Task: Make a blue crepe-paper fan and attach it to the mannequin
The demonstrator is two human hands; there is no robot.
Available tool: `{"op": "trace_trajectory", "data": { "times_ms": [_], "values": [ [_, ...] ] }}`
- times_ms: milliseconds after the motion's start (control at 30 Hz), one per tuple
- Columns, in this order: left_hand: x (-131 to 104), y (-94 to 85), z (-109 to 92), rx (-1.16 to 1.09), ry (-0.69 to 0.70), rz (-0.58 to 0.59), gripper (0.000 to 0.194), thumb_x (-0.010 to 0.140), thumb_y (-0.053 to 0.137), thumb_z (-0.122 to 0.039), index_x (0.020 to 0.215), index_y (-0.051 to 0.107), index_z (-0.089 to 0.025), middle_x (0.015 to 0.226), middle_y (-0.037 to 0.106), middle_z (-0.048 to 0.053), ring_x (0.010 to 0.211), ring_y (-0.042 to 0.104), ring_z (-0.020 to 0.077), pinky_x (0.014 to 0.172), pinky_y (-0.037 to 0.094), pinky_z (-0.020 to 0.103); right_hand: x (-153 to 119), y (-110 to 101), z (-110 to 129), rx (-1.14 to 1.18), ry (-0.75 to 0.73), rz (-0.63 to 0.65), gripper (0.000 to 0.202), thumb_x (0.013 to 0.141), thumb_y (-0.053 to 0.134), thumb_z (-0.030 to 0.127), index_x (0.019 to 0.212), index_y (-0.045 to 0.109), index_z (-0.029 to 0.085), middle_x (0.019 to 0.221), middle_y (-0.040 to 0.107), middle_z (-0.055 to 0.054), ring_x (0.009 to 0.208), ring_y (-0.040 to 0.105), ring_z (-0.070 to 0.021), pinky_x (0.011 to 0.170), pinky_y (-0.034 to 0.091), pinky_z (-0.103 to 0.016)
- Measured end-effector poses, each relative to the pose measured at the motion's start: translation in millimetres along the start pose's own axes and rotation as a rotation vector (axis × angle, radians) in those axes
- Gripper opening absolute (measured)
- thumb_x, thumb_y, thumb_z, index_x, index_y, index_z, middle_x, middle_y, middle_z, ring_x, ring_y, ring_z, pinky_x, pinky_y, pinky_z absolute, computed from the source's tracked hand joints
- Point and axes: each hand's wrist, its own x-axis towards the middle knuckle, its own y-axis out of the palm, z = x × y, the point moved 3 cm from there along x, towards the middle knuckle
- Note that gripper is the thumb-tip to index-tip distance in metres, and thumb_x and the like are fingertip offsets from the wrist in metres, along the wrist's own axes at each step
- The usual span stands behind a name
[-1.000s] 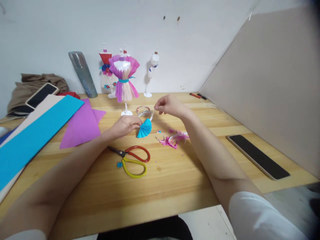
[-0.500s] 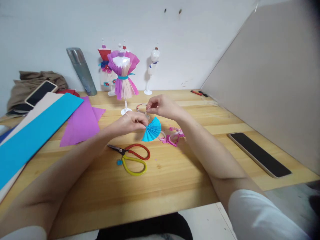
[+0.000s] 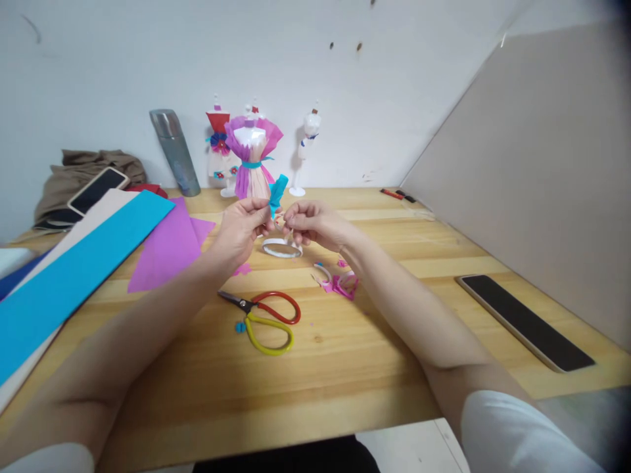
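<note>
Left hand (image 3: 240, 226) pinches blue pleated paper (image 3: 277, 194); right hand (image 3: 318, 225) closes its fingertips beside it

The left grip is narrow, thumb and fingers on the paper's lower part. The right fingertips are bunched close together; what lies between them I cannot tell. The blue pleated paper stands raised just above the middle of the frame, in front of a dress form (image 3: 252, 165) in purple and pale pink with a blue waistband.

Below the hands is a white ring (image 3: 282, 247). Lower, left of centre, lie scissors (image 3: 245, 305) with one red and one yellow handle, a small blue scrap (image 3: 240, 327) near them. Pink scraps (image 3: 344, 286) are right of centre.

At left, a long blue sheet (image 3: 89, 276) overlaps purple paper (image 3: 165, 253). A grey flask (image 3: 175, 154) stands upper left; any lettering on it is too blurred to read. Dark marks (image 3: 367, 177) on the wall, right of the forms, are illegible. A phone (image 3: 527, 322) lies at lower right.
</note>
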Motion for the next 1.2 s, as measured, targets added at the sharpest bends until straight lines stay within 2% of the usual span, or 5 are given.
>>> {"op": "trace_trajectory", "data": {
  "times_ms": [233,400,633,967,1200],
  "values": [
    [-4,4.0,-16,0.041,-0.040,0.010,0.019,0.076,0.085,-0.022,0.072,0.069,-0.013,0.057,0.064,-0.001,0.049,0.057,0.0077,0.051,0.044,0.020,-3,5,-1,0.082,-0.005,0.074,0.039,0.073,0.077,0.015,0.108,0.061,0.018,0.060,0.066,0.006,0.047,0.057,-0.0072,0.045,0.042,-0.016],
    [-9,9.8,-20,0.109,-0.138,0.085,0.020,0.074,0.086,-0.023,0.072,0.070,-0.011,0.055,0.065,0.001,0.050,0.059,0.0079,0.049,0.043,0.017,-1,3,-5,0.061,-0.041,0.123,0.045,0.067,0.086,0.023,0.103,0.060,0.018,0.066,0.069,0.004,0.048,0.058,-0.0070,0.043,0.042,-0.015],
    [-12,14.3,-16,0.175,-0.268,0.182,0.017,0.073,0.085,-0.020,0.079,0.072,-0.009,0.061,0.070,0.003,0.053,0.064,0.0088,0.053,0.049,0.017,2,4,-8,0.064,-0.100,0.303,0.043,0.064,0.091,0.036,0.085,0.060,0.015,0.070,0.068,0.002,0.045,0.052,-0.0029,0.038,0.038,-0.012],
    [-7,5.9,-8,0.138,-0.248,0.088,0.010,0.078,0.077,-0.009,0.080,0.067,-0.010,0.066,0.071,0.003,0.056,0.067,0.0105,0.059,0.054,0.020,3,0,-9,0.074,-0.082,0.303,0.041,0.067,0.090,0.034,0.092,0.062,0.016,0.067,0.067,0.003,0.045,0.051,-0.0036,0.039,0.040,-0.012],
    [-10,12.9,-11,0.139,-0.249,0.013,0.015,0.082,0.064,0.003,0.074,0.062,-0.010,0.061,0.069,0.002,0.050,0.064,0.0082,0.055,0.051,0.018,3,3,-8,0.078,-0.090,0.284,0.039,0.064,0.091,0.033,0.081,0.061,0.015,0.066,0.067,0.004,0.043,0.053,-0.0028,0.038,0.041,-0.011]
  ]
}}
